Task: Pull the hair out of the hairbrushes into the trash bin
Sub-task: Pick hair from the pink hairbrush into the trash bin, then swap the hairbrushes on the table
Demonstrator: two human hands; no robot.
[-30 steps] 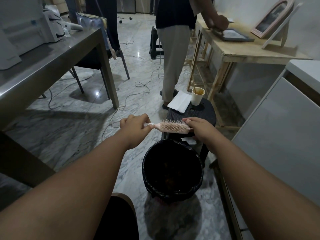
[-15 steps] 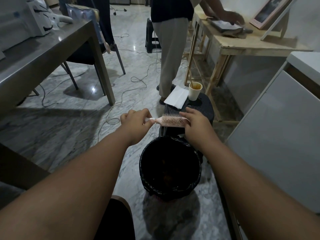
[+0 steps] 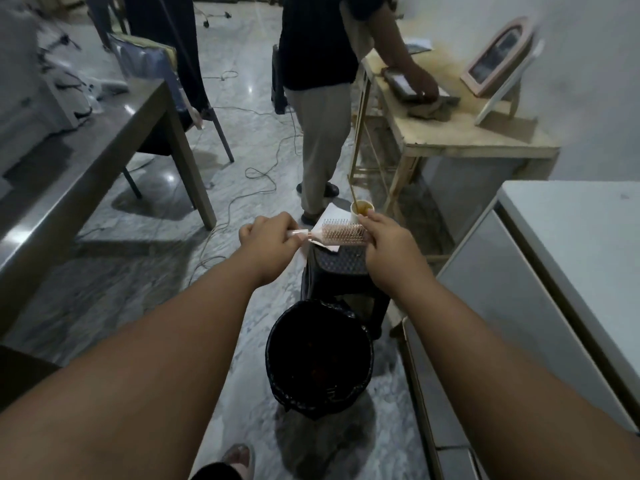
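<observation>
— What's nearest?

— A round black trash bin with a black plastic liner [image 3: 301, 407] stands on the grey marble floor [image 3: 138, 278], mouth open upward. Its right side is just beside the near edge of a white cabinet [image 3: 519, 289], so there is little room there. To its left the floor lies open.

— And past the bin?

— A low black plastic stool [image 3: 341, 265] stands against the bin's far rim. Both arms reach out over it. The left hand [image 3: 268, 242] is clenched round the handle of a pink, round-barrelled hairbrush [image 3: 341, 233]. The right hand [image 3: 384, 244] grasps the far right end of the brush head, fingers curled over it. The brush lies level in the air, bristles up, above the stool's near edge, beyond the bin's mouth and not over it.

— Anything on the stool?

— A white paper sheet [image 3: 332, 214] and a paper cup of brown liquid [image 3: 360, 206] with a stick in it, near its far edge.

— Farther out?

— Loose cables [image 3: 256, 174] trail across the floor. A grey metal tabletop [image 3: 86, 150] runs along the left. A standing person [image 3: 322, 98] leans over a wooden tabletop [image 3: 450, 133] on the far right.
</observation>
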